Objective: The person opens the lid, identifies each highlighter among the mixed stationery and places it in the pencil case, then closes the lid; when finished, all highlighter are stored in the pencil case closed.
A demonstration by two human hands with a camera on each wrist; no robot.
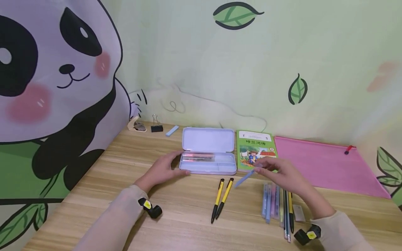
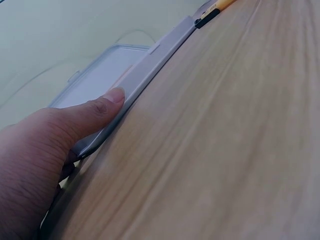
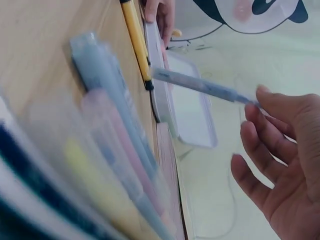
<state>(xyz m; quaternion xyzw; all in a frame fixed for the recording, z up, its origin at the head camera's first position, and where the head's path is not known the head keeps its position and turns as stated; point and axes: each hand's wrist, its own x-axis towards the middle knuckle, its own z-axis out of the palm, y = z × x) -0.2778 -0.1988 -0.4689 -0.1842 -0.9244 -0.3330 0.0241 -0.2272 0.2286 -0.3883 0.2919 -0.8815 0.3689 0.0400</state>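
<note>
An open pale lilac pencil case [image 1: 208,153] lies on the wooden desk with a few pens in its tray. My left hand [image 1: 163,170] grips the case's left end, the thumb pressed along its front rim [image 2: 102,107]. My right hand [image 1: 277,172] pinches one end of a light blue pen [image 1: 245,178] above the desk, just right of the case; in the right wrist view the blue pen [image 3: 200,85] sticks out from the fingertips [image 3: 260,102] toward the case [image 3: 190,107]. Two yellow-and-black pens [image 1: 221,198] lie in front of the case.
A row of pastel pens and pencils [image 1: 277,209] lies under my right forearm. A green book [image 1: 255,148] and a pink zip pouch [image 1: 326,164] lie right of the case. A stapler [image 1: 136,125], a binder clip [image 1: 156,126] and a blue eraser [image 1: 172,130] sit by the wall.
</note>
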